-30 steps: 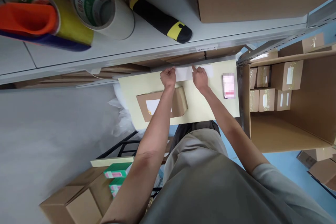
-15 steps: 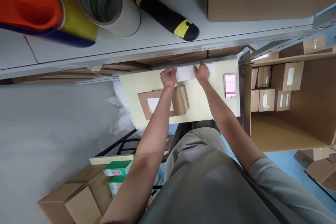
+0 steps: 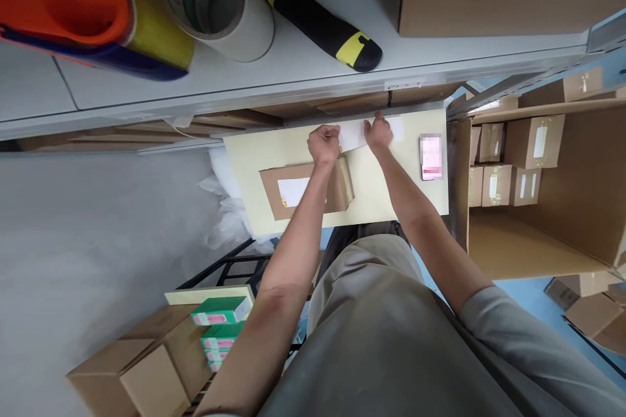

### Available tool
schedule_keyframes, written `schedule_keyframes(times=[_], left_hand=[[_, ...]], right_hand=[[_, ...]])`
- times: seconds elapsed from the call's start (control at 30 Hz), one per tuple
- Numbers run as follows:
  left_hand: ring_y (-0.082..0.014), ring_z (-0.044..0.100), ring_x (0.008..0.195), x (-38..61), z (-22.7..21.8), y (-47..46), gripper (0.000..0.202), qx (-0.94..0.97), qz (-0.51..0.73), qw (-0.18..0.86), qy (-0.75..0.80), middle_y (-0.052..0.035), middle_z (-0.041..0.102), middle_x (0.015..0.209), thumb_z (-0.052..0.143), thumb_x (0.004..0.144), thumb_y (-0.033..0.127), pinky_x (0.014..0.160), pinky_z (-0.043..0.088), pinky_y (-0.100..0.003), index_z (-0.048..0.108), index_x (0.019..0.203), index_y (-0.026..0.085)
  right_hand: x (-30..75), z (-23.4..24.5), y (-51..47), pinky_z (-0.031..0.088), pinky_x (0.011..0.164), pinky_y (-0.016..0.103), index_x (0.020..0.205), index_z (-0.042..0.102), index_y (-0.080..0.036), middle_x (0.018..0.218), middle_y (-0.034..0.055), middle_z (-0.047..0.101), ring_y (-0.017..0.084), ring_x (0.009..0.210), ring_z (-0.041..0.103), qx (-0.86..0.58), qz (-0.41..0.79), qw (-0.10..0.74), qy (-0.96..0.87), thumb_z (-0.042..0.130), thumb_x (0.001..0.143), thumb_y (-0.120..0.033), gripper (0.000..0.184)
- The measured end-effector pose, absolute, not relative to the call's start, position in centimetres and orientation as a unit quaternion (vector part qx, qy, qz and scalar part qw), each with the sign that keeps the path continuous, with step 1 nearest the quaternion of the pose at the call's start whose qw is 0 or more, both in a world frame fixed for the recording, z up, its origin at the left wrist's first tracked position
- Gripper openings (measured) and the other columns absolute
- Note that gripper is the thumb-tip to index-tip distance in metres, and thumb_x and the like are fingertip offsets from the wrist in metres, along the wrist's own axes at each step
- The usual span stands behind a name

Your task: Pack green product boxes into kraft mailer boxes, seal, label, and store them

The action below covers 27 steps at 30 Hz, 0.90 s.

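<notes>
Your left hand (image 3: 323, 145) pinches one end of the white strip (image 3: 351, 135), at one o'clock on the table (image 3: 374, 192). I can't tell if your right hand (image 3: 379, 133) grips it. The box (image 3: 338, 192), at eight o'clock from the strip, already has a label (image 3: 292, 191); the strip is not on it.

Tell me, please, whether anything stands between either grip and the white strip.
Nothing visible does: the left grip is at the left end of the white strip, and the right grip over it. The cardboard box lies nearer the body, not between.
</notes>
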<state>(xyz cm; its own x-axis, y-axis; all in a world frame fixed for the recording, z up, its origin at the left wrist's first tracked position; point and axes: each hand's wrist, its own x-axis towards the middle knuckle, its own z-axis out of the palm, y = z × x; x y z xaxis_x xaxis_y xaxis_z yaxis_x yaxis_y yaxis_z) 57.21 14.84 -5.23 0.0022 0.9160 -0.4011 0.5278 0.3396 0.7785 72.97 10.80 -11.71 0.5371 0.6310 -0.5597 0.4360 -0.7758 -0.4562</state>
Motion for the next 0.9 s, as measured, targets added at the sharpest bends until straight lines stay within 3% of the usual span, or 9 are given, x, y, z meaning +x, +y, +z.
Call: schedule_keyframes(times=[0.1, 0.23, 0.4, 0.53, 0.63, 0.73, 0.83, 0.9], left_hand=[[-0.0208, 0.074, 0.087, 57.7, -3.9, 13.7, 0.014, 0.548, 0.229, 0.414, 0.690, -0.0042, 0.085, 0.098, 0.070, 0.096, 0.016, 0.094, 0.054, -0.033, 0.079, 0.087, 0.022], [-0.0215, 0.074, 0.085, 57.7, -1.7, 12.8, 0.015, 0.548, 0.263, 0.415, 0.677, -0.0032, 0.082, 0.091, 0.073, 0.099, 0.020, 0.092, 0.055, -0.034, 0.076, 0.085, 0.024], [-0.0205, 0.072, 0.089, 54.5, 2.9, 10.6, 0.017, 0.486, 0.346, 0.477, 0.646, -0.0024, 0.079, 0.090, 0.082, 0.099, 0.035, 0.085, 0.058, -0.032, 0.076, 0.089, 0.024], [-0.0194, 0.076, 0.088, 49.7, 7.3, 7.1, 0.029, 0.390, 0.405, 0.550, 0.618, -0.0019, 0.079, 0.092, 0.091, 0.093, 0.048, 0.080, 0.062, -0.031, 0.074, 0.090, 0.025], [-0.0216, 0.081, 0.098, 46.0, 9.7, 4.1, 0.040, 0.325, 0.426, 0.581, 0.612, -0.0037, 0.082, 0.098, 0.097, 0.087, 0.056, 0.082, 0.064, -0.030, 0.071, 0.090, 0.025], [-0.0251, 0.082, 0.106, 43.2, 10.8, 1.4, 0.046, 0.288, 0.423, 0.597, 0.618, -0.0061, 0.084, 0.104, 0.099, 0.082, 0.059, 0.083, 0.066, -0.032, 0.068, 0.088, 0.025], [-0.0253, 0.082, 0.106, 41.5, 10.7, -0.5, 0.051, 0.275, 0.410, 0.617, 0.614, -0.0065, 0.083, 0.102, 0.099, 0.081, 0.061, 0.083, 0.066, -0.033, 0.064, 0.086, 0.025], [-0.0247, 0.082, 0.104, 41.0, 10.3, -1.1, 0.053, 0.269, 0.404, 0.627, 0.609, -0.0062, 0.082, 0.100, 0.099, 0.080, 0.062, 0.084, 0.066, -0.033, 0.061, 0.086, 0.025]], right_hand=[[72.9, -12.1, 10.8, 0.060, 0.121, 0.062, 0.159, 0.055, -0.018, 0.155, 0.0228, 0.073, 0.040, 0.148, 0.066, -0.867, 0.363, 0.136, -0.314, 0.052, 0.117, -0.032, 0.044], [72.8, -12.2, 10.5, 0.059, 0.122, 0.060, 0.160, 0.056, -0.016, 0.158, 0.0245, 0.071, 0.040, 0.148, 0.065, -0.867, 0.348, 0.138, -0.328, 0.052, 0.117, -0.030, 0.045], [73.1, -11.2, 10.2, 0.053, 0.128, 0.054, 0.164, 0.055, -0.008, 0.165, 0.0276, 0.066, 0.038, 0.154, 0.062, -0.860, 0.339, 0.130, -0.358, 0.046, 0.120, -0.027, 0.049], [73.7, -9.5, 9.5, 0.052, 0.129, 0.053, 0.164, 0.056, -0.004, 0.159, 0.0296, 0.070, 0.037, 0.153, 0.064, -0.850, 0.339, 0.156, -0.372, 0.053, 0.118, -0.032, 0.053], [72.7, -7.1, 7.0, 0.057, 0.122, 0.047, 0.155, 0.064, -0.008, 0.137, 0.0244, 0.081, 0.032, 0.138, 0.073, -0.824, 0.362, 0.253, -0.355, 0.055, 0.118, -0.042, 0.051], [69.7, -3.2, 2.5, 0.060, 0.114, 0.038, 0.124, 0.078, -0.016, 0.130, 0.0196, 0.084, 0.025, 0.121, 0.078, -0.760, 0.415, 0.394, -0.309, 0.049, 0.119, -0.061, 0.054], [66.2, 1.8, -2.8, 0.061, 0.117, 0.044, 0.106, 0.080, -0.023, 0.114, 0.0127, 0.086, 0.026, 0.118, 0.081, -0.659, 0.514, 0.464, -0.296, 0.041, 0.113, -0.084, 0.074], [64.4, 4.9, -5.5, 0.061, 0.118, 0.048, 0.098, 0.079, -0.025, 0.107, 0.0106, 0.087, 0.028, 0.117, 0.081, -0.612, 0.557, 0.480, -0.292, 0.048, 0.108, -0.091, 0.073]])
